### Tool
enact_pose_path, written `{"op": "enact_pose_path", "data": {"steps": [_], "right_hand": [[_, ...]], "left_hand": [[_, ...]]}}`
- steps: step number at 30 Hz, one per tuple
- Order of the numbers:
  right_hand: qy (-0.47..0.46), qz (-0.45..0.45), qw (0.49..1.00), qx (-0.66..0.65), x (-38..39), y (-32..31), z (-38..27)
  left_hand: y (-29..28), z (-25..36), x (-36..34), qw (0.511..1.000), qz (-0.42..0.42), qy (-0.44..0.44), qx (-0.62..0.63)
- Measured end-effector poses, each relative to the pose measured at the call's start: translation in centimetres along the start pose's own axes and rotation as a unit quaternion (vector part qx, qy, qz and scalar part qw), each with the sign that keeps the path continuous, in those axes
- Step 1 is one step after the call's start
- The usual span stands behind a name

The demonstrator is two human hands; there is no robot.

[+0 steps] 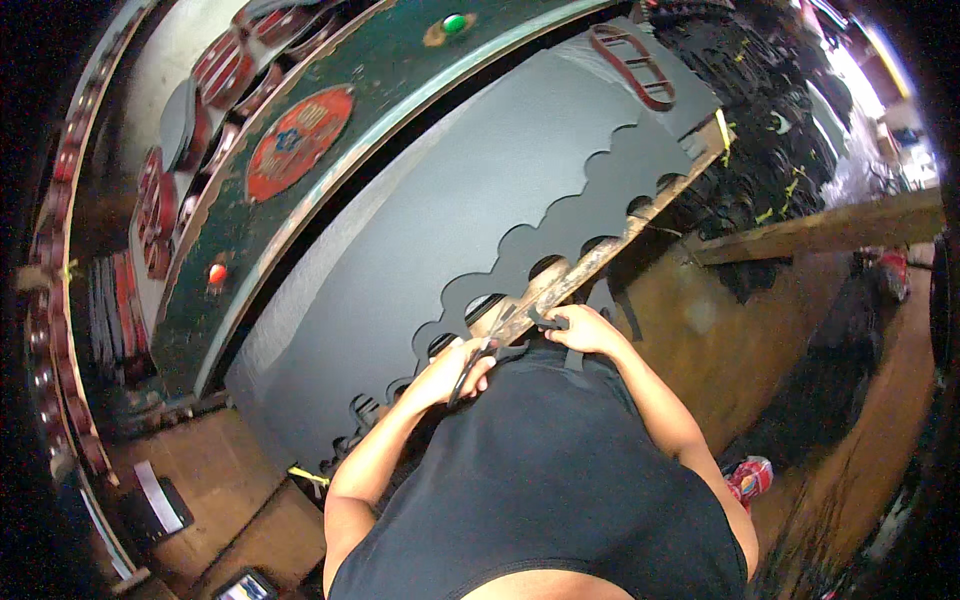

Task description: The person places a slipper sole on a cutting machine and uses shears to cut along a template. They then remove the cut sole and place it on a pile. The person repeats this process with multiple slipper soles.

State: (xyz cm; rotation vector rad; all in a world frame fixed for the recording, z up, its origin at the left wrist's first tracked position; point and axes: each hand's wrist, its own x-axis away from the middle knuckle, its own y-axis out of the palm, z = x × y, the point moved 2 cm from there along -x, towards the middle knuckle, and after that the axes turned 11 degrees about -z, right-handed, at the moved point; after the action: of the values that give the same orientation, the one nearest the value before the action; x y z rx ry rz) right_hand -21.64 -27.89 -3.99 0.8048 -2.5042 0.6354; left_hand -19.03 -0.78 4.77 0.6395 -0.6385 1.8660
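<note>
A large dark grey sheet (400, 230) slopes across a table in front of me, its near edge cut into rounded scallops. At that edge my left hand (452, 374) is closed around what look like black-handled scissors (467, 373), blades pointing up toward the sheet's cut-outs. Just to the right, my right hand (588, 331) pinches a narrow, curved dark grey offcut (545, 320). Its fingers are closed, close to the wooden table edge (578, 275). A red-rimmed, sole-shaped cutting die (632, 66) lies on the sheet's far right end.
Beyond the sheet stands a dark green machine beam (385, 95) with a green button (454, 23) and a red button (217, 273). More red dies (222, 68) sit behind it. Black scraps (750, 110) are heaped at far right, above a wooden beam (820, 228).
</note>
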Motion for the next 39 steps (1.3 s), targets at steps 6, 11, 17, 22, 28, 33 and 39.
{"op": "enact_pose_path", "data": {"steps": [6, 11, 17, 22, 28, 33, 39], "right_hand": [[-0.003, -0.042, 0.998, 0.053, -0.7, 1.3, -1.3], [0.015, -0.041, 0.996, 0.074, -0.9, 2.0, -1.5], [0.005, -0.028, 0.999, 0.042, 0.0, 2.2, -1.3], [-0.005, -0.060, 0.996, 0.058, 0.4, 1.3, -0.5], [-0.011, -0.085, 0.996, 0.027, -0.5, 1.2, -0.5], [-0.031, -0.113, 0.992, 0.040, -1.8, 1.7, -0.7], [0.042, -0.189, 0.972, 0.132, -3.6, 2.6, 0.5]], "left_hand": [[-0.4, -7.5, 6.7, 0.974, -0.029, -0.168, -0.149], [-0.8, -10.4, 5.9, 0.994, -0.066, -0.067, 0.064], [-2.3, -8.2, 1.9, 0.988, -0.121, -0.059, 0.075], [-0.9, -5.6, 2.2, 0.995, -0.055, -0.088, -0.002], [1.3, -5.0, 5.0, 0.994, 0.031, -0.092, 0.048], [4.7, -7.0, 10.0, 0.912, 0.089, 0.013, 0.401], [12.7, -6.6, 12.3, 0.622, 0.156, 0.232, 0.732]]}}
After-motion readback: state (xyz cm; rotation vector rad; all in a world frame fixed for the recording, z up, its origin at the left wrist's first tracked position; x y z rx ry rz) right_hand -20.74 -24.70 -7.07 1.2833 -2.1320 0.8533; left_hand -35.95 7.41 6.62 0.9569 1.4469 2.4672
